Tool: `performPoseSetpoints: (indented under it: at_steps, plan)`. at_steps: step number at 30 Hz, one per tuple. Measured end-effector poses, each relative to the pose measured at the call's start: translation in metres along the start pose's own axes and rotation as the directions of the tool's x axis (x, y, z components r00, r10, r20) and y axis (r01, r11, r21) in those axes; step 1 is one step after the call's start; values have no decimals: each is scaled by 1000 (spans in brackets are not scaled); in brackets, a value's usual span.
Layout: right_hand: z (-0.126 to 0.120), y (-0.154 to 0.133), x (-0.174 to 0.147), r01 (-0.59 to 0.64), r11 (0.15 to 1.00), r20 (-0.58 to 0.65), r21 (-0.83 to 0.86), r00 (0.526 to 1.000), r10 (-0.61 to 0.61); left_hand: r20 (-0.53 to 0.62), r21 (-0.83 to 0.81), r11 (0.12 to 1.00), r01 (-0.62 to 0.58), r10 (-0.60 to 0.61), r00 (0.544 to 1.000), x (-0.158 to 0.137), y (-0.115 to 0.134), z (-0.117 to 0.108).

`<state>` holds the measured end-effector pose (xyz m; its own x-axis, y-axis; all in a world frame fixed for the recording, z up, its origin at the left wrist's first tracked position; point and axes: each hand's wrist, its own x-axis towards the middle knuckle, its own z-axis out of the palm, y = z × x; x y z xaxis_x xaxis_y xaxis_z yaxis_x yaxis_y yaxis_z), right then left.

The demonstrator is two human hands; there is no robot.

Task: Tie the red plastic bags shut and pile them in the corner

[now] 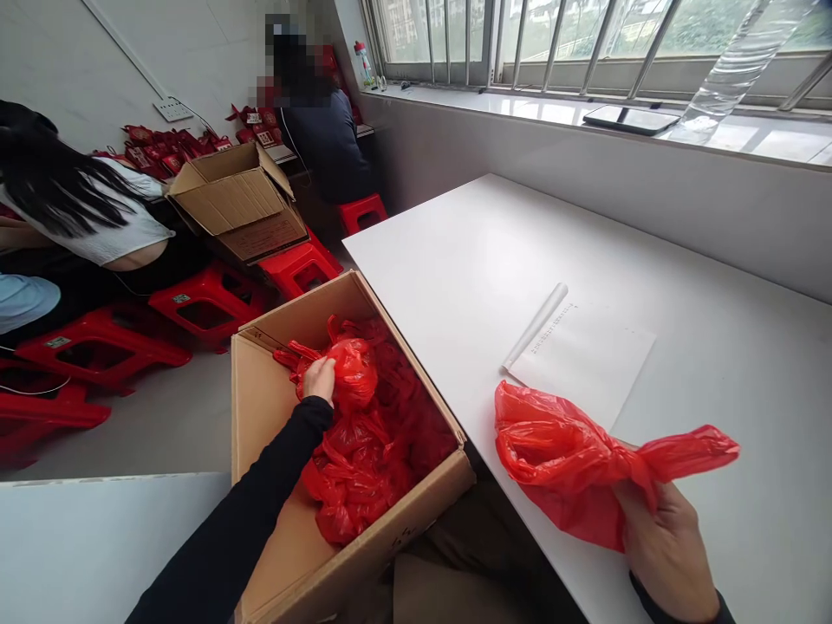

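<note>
At the lower right of the frame, the right hand (pixel 669 539) grips a red plastic bag (pixel 555 464) by its gathered neck over the worktop (pixel 455 251), while left of centre the left hand (pixel 319 381) is closed on a red bundle (pixel 354 371) inside the open carton (pixel 252 416). The film looks thin, soft and slippery, probably light and easily torn; the bunched neck seems the surest hold, since the loose body would likely crumple under pressure.
</note>
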<state>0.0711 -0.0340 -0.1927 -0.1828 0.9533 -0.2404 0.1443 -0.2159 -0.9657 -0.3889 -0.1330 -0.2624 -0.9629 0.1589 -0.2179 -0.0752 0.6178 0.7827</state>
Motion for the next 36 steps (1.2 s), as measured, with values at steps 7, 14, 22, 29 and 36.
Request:
performPoseSetpoints:
  at_steps: [7,14,22,29,36]
  plan:
    - [-6,5,5,-13,1000,7,-7,1000,13,47,-68,998,19,-16,999,2,15,-25]
    - [-1,3,2,8,1000,-8,-5,1000,-8,194,220,962,-160,117,974,-31,-17,24]
    - [-6,8,5,2,1000,38,-8,999,-2,602,237,737,-633,400,691,-61,-43,61]
    - [-3,9,5,20,1000,29,-14,999,-20,570,413,717,-562,277,773,-52,-80,58]
    - [-3,8,9,47,999,59,5,997,-47,567,388,722,-573,303,766,-54,-34,40]
